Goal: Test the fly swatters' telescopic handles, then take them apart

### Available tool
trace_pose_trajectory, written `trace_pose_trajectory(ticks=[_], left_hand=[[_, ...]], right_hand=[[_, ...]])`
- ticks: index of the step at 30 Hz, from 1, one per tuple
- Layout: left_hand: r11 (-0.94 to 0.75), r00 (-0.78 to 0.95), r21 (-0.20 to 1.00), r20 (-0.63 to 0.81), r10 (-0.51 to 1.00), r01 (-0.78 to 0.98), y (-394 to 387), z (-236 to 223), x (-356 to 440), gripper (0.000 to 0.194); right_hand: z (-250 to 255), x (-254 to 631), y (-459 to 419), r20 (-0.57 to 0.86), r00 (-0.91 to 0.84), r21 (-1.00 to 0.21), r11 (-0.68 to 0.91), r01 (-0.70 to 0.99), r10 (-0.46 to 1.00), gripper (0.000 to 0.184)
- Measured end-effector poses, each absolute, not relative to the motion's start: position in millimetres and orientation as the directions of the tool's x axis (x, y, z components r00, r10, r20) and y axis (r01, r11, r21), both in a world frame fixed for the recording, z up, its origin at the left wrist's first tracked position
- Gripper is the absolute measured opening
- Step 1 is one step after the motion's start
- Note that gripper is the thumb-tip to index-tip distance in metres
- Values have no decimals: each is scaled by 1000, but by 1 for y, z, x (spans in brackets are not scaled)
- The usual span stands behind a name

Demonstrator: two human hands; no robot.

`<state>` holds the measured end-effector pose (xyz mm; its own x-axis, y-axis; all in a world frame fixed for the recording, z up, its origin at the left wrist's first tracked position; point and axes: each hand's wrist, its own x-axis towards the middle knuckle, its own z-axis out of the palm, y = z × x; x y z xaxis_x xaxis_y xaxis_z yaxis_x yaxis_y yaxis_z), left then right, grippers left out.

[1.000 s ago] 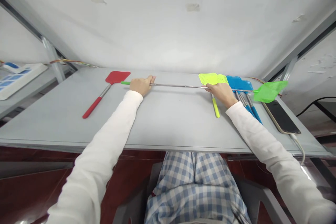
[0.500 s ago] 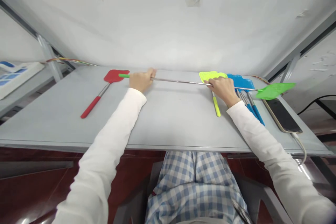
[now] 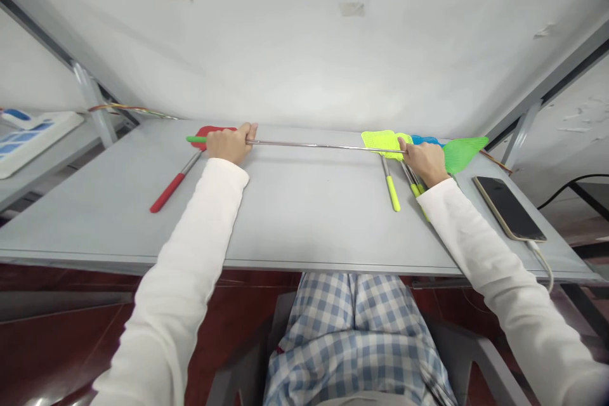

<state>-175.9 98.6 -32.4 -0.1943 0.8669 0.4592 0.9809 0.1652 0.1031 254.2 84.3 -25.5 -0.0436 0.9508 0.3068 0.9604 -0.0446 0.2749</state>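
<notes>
Green plastic at both ends, bare metal between: holding a green fly swatter (image 3: pixel 328 146) crosswise in both hands. Closed around its handle end with the left hand (image 3: pixel 229 144), back of the hand up, thumb side turned inward, leaving the tip of the green handle (image 3: pixel 196 139) poking out past the little-finger side. Gripping the other end of the metal shaft (image 3: pixel 295 144) with the right hand (image 3: pixel 428 160), again thumb inward, with the green mesh head (image 3: pixel 465 153) just beyond the outer edge of the hand.

Running straight from fist to fist, nearly level across the view, dipping slightly toward the right hand. Handle nearer the left hand, head nearer the right, with only bare shaft across the wide gap between. Apparently just above the grey table (image 3: pixel 304 222), judging by a faint shadow; impossible to be sure.

Just left of and partly behind the left hand, a red fly swatter (image 3: pixel 172 187), crossed at the head by the green handle and slanting nearward to the left. Beside the right hand on its thumb side, yellow fly swatters (image 3: pixel 380 139), some running under the right wrist. Behind the right knuckles, blue fly swatters (image 3: pixel 425 139), mostly hidden. Right of the right hand and nearer, a phone (image 3: pixel 509 208), screen up, with a white cable (image 3: pixel 542 260) at the near end.
</notes>
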Motion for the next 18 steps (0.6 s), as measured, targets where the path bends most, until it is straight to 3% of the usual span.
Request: trace_pose_trajectory(ticks=[7, 14, 18], left_hand=[[114, -162, 132, 445, 881, 985, 98, -26, -168, 56], [-158, 136, 41, 331, 934, 987, 79, -24, -76, 56], [-172, 152, 31, 332, 931, 985, 67, -24, -56, 59]], right_hand=[[-24, 251, 85, 306, -64, 291, -30, 956, 950, 71], [-24, 193, 73, 233, -214, 284, 144, 948, 949, 69], [-25, 179, 64, 221, -232, 288, 164, 944, 947, 66]])
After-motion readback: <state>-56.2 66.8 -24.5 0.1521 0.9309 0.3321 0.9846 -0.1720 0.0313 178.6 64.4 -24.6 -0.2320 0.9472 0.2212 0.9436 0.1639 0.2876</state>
